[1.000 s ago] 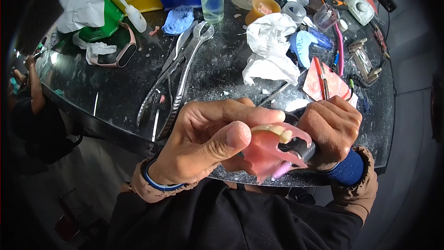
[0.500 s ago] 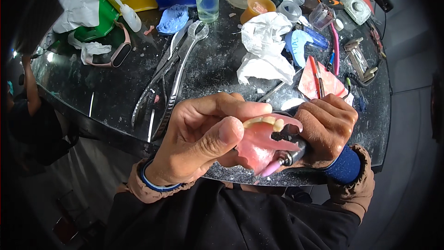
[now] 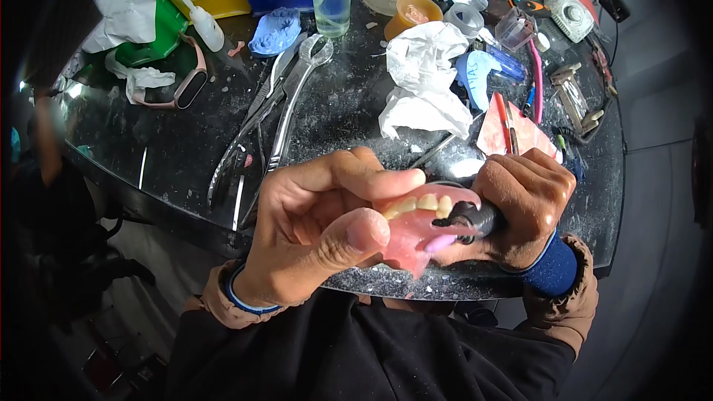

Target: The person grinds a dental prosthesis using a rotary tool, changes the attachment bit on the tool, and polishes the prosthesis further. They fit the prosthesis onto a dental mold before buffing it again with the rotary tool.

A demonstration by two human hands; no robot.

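Pink denture plate [image 3: 405, 243], pinched between thumb and fingers of the left hand [image 3: 308, 241] above the near edge of the counter [image 3: 342, 134], looks light, stiff and probably brittle, best held along its toothed rim [image 3: 425, 203], while the right hand [image 3: 526, 204] grips a black handpiece [image 3: 487, 220].

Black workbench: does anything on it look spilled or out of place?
Yes. Pale dust and crumbs litter the black workbench, including its near edge below the pink dental plate. A pink wristband with a dark screen lies by crumpled tissue at the left, which seems odd on a dusty work surface.
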